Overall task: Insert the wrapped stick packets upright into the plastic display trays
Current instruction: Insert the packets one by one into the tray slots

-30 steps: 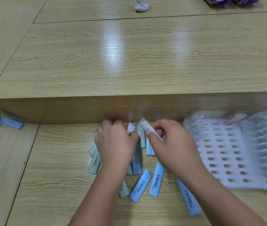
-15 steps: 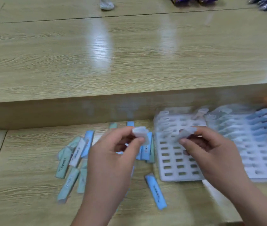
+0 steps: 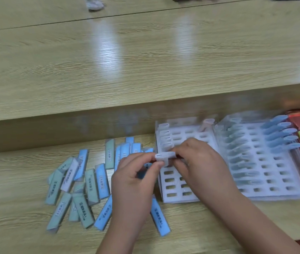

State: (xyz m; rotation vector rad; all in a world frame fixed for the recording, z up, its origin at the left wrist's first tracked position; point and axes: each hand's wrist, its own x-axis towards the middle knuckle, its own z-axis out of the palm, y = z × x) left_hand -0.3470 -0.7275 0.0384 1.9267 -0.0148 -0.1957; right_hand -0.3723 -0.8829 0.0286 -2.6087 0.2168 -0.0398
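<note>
I see both hands pinching one white wrapped packet [image 3: 164,156] between them: the left hand [image 3: 136,177] closed on its near end, the right hand [image 3: 198,162] closed on the other. Under the right hand lies the white slotted tray [image 3: 175,196]. Left of the left hand, loose blue and green packets [image 3: 90,184] lie flat on the table [image 3: 17,226].

blue and green packets [image 3: 90,187], white tray [image 3: 180,196]

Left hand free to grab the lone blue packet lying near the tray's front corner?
Probably not yet. The left hand is pinching a white packet together with the right hand. The blue packet lies flat and uncovered just beside the left wrist, so the path looks free once it lets go.
</note>
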